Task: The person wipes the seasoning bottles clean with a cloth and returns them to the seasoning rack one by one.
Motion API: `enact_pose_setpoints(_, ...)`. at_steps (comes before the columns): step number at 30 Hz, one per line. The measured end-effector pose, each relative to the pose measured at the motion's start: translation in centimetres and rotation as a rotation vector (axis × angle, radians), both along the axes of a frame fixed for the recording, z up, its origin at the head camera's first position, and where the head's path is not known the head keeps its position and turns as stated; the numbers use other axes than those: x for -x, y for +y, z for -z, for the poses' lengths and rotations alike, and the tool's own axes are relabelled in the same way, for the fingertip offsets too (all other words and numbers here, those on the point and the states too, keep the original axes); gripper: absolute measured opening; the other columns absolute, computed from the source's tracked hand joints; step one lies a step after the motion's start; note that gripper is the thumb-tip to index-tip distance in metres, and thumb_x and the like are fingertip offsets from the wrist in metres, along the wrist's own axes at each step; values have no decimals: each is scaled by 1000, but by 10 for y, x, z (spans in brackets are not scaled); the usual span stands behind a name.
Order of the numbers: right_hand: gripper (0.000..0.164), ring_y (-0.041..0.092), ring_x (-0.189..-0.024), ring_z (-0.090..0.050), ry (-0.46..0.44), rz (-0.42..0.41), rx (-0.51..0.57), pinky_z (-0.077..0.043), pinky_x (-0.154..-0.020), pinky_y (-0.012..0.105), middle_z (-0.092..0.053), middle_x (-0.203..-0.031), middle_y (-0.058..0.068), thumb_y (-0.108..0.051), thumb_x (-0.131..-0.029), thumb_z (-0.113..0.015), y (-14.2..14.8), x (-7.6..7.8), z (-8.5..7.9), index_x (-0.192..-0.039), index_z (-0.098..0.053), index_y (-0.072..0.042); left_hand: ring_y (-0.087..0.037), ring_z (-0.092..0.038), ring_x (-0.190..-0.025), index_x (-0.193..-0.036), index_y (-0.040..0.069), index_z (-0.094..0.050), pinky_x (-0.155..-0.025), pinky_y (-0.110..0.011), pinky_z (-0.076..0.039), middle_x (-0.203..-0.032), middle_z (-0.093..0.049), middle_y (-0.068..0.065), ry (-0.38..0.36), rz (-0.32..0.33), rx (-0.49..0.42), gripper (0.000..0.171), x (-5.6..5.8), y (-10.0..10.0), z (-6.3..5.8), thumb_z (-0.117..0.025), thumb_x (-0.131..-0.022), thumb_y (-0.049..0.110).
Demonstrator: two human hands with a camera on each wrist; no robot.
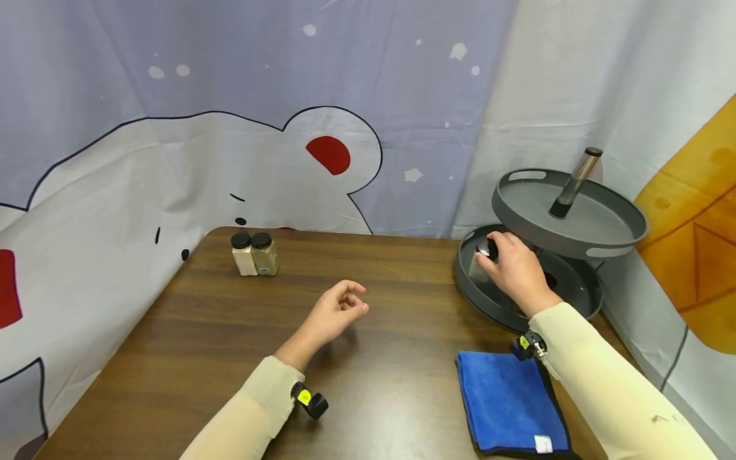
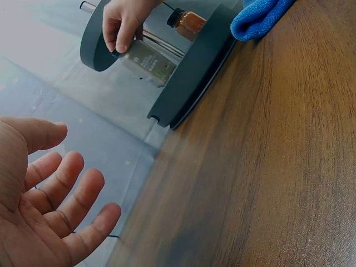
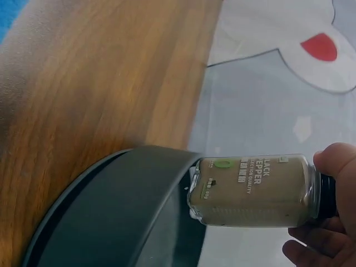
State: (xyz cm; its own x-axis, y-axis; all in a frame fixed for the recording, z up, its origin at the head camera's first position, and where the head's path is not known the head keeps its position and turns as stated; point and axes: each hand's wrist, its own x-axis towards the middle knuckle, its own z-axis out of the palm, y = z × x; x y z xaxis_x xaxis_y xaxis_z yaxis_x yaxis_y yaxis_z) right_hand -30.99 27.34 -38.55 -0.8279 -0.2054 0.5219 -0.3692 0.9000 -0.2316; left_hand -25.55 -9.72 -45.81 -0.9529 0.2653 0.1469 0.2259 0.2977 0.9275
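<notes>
My right hand [image 1: 517, 268] pinches the black lid of a black pepper jar [image 3: 253, 189], a clear square jar of greyish-brown powder. In the head view the jar is over the lower tier [image 1: 500, 310] of a grey two-tier rack, below the upper tray [image 1: 598, 223]. The right wrist view has the jar's base at the tier's rim; whether it touches the floor of the tier I cannot tell. My left hand [image 1: 330, 313] hangs above the middle of the table, fingers loosely bent, palm bare in the left wrist view.
Two black-lidded spice jars, one pale [image 1: 244, 259] and one greenish [image 1: 266, 259], stand together at the table's back left. A folded blue cloth [image 1: 512, 402] lies in front of the rack. An orange-brown spice jar [image 2: 189, 23] sits on the lower tier. Printed curtains [image 1: 230, 172] hang behind.
</notes>
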Motion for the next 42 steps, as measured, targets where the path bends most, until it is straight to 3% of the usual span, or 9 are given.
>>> enact_pose_setpoints(7,49,51,-110,-58,-159,88,49,-45,-94,62,-58,-125,32,-28,-99,-64,5,19,4,-133,-54,7,-17,-59,-73,-118,11,-62,-66,-31,-48,-89,-66,-4,-2,-8,1,26,0,-1,0,-72,-94,15)
enact_pose_setpoints(15,51,53,-110,-58,-200,148,79,-45,-95,61,-60,-122,34,-29,-99,-61,5,32,12,-130,-54,10,-16,-58,-72,-116,10,-63,-65,-30,-47,-89,-66,-5,1,-20,-5,25,3,-3,3,-73,-94,15)
enact_pose_setpoints(28,50,53,-103,-59,-189,191,82,-46,-90,60,-62,-112,37,-30,-97,-65,6,38,20,-117,-58,15,-16,-61,-72,-114,9,-62,-66,-29,-50,-87,-66,-4,-3,-26,-15,23,2,-6,2,-72,-94,12)
enact_pose_setpoints(37,62,53,-117,-52,-366,209,81,-43,-100,59,-55,-127,38,-36,-100,-60,7,43,13,-130,-51,17,-18,-62,-73,-115,8,-62,-69,-31,-52,-86,-65,-3,-3,-23,-19,23,3,-5,1,-71,-94,13)
enact_pose_setpoints(42,64,53,-119,-52,-379,194,50,-42,-101,59,-54,-127,38,-37,-101,-59,7,41,10,-131,-49,18,-22,-62,-74,-116,8,-62,-67,-29,-50,-87,-65,-3,13,-50,-2,23,8,-9,1,-71,-95,13)
